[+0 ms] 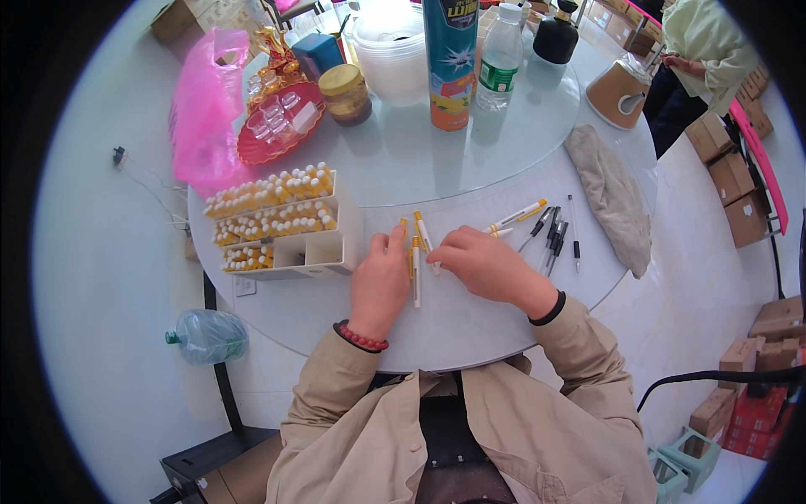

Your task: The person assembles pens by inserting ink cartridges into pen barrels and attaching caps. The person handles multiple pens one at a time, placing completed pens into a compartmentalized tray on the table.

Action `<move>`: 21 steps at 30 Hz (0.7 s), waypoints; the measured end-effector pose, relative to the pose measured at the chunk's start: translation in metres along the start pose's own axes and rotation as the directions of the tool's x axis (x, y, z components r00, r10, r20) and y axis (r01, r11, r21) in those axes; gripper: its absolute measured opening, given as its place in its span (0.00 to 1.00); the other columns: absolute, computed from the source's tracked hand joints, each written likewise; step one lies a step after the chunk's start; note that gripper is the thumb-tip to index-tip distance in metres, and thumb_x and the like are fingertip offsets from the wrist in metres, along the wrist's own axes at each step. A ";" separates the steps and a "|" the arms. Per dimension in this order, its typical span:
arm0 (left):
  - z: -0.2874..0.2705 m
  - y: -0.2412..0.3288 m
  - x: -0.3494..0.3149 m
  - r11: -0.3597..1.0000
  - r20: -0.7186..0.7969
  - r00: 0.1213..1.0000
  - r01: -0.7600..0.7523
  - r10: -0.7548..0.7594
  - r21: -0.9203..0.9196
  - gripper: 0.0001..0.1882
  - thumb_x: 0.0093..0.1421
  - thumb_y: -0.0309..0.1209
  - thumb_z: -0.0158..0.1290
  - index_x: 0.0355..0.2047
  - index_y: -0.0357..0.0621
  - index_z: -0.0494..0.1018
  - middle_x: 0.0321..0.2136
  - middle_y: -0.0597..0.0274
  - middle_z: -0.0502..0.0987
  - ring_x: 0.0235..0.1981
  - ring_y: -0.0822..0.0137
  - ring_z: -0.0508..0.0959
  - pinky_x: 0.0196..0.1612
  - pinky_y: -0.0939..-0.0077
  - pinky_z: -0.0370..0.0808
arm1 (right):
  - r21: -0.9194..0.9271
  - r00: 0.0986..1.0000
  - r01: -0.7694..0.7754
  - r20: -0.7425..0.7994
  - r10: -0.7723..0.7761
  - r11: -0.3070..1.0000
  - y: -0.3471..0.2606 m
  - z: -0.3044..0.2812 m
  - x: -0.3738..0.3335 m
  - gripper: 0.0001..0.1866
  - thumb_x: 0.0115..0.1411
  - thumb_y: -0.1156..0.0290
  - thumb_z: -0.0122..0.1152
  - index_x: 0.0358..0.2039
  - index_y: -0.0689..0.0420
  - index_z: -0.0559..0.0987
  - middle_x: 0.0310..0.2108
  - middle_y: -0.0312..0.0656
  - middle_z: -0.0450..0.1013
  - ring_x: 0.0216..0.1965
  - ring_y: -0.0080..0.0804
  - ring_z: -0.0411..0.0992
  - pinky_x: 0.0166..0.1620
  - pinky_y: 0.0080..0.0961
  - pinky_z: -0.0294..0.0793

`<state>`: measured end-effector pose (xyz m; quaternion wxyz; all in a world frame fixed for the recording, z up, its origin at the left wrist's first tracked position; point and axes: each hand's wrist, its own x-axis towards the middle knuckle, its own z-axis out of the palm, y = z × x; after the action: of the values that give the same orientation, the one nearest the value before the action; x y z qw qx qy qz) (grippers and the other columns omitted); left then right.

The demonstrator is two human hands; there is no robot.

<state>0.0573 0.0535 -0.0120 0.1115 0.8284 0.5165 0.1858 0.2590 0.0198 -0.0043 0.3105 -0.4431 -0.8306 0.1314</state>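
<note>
On the white table in front of me, several white-and-yellow pens lie between my hands. My left hand [382,281] rests palm down with its fingers stretched out, touching or just beside a yellow pen partly hidden by it. One white pen [416,281] with a yellow end lies next to that hand. The fingers of my right hand [483,265] pinch the lower end of a slanted white-and-yellow pen [422,231]. More such pens [520,216] lie beyond my right hand, next to several black-capped pens [556,235].
A white tiered pen rack [348,227] full of yellow-and-white pens stands left. A grey cloth [609,197] lies right. Behind are a red tray [260,147], a jar [344,94], a spray can [449,76], a water bottle [501,59] and a brown kettle [617,92]. A person [701,59] stands far right.
</note>
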 end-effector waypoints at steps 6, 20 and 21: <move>0.002 -0.002 0.000 0.997 -0.090 0.993 -0.075 0.076 0.024 0.20 0.59 0.25 0.54 0.53 0.45 0.69 0.42 0.56 0.72 0.31 0.51 0.81 0.30 0.60 0.79 | -0.275 0.992 0.115 0.089 -0.093 0.955 -0.007 0.010 0.006 0.10 0.55 0.75 0.58 0.38 0.50 0.78 0.36 0.36 0.69 0.41 0.35 0.70 0.42 0.31 0.71; -0.002 0.004 -0.013 0.987 -0.033 0.994 -0.110 0.107 -0.115 0.19 0.60 0.31 0.59 0.51 0.44 0.72 0.33 0.55 0.75 0.32 0.51 0.79 0.32 0.59 0.77 | -0.008 0.977 -0.178 -0.121 0.176 0.984 0.002 0.017 0.015 0.12 0.58 0.74 0.63 0.43 0.56 0.76 0.35 0.41 0.76 0.40 0.43 0.72 0.42 0.38 0.73; -0.004 0.005 -0.013 0.988 -0.027 0.994 -0.109 0.107 -0.110 0.20 0.60 0.32 0.59 0.52 0.44 0.72 0.34 0.55 0.75 0.32 0.51 0.79 0.32 0.59 0.77 | 0.007 0.976 -0.177 -0.128 0.176 0.984 0.003 0.017 0.016 0.13 0.57 0.73 0.64 0.44 0.56 0.76 0.34 0.41 0.76 0.40 0.43 0.72 0.42 0.38 0.73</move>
<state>0.0542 0.0393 -0.0093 0.1421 0.8456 0.4609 0.2287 0.2437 0.0353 -0.0125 0.3493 -0.5233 -0.7667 0.1280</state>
